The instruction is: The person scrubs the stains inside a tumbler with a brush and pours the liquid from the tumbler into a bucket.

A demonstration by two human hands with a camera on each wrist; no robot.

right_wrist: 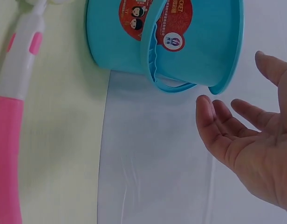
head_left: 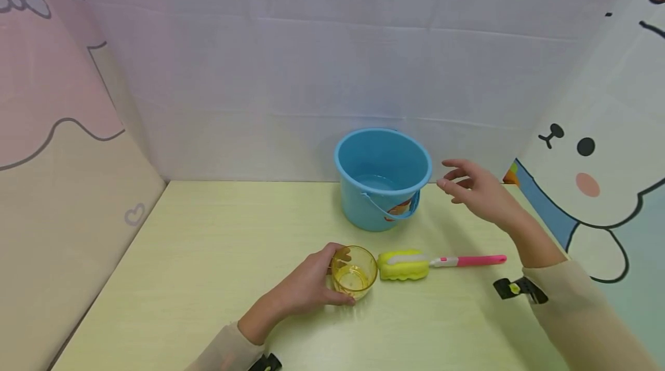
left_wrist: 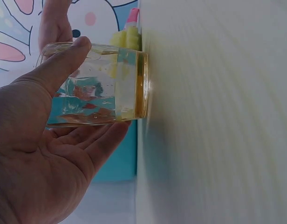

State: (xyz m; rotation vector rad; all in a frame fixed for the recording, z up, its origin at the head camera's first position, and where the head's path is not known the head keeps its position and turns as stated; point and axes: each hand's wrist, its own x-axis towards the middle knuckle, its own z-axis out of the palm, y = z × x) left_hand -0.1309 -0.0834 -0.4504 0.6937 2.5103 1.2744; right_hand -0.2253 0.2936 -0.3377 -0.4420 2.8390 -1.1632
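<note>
My left hand [head_left: 310, 285] grips a yellow-tinted clear glass cup [head_left: 355, 270], with the thumb on the near side and the fingers round the far side. In the left wrist view the cup's thick amber base [left_wrist: 142, 86] is at the tabletop; whether it touches cannot be told. Just right of the cup lies a bottle brush [head_left: 404, 267] with a yellow-green sponge head and a pink and white handle. My right hand [head_left: 479, 191] is in the air right of a blue bucket [head_left: 358, 203], fingers loosely bent, holding nothing. In the right wrist view it is apart from the bucket's rim [right_wrist: 227, 77].
The bucket stands upright at the back of the pale table [head_left: 218, 244], its handle [head_left: 389, 215] hanging down in front. Behind it rises a white cloth wall [head_left: 291, 88]. Printed cartoon panels flank the table, left [head_left: 67, 215] and right [head_left: 613, 157].
</note>
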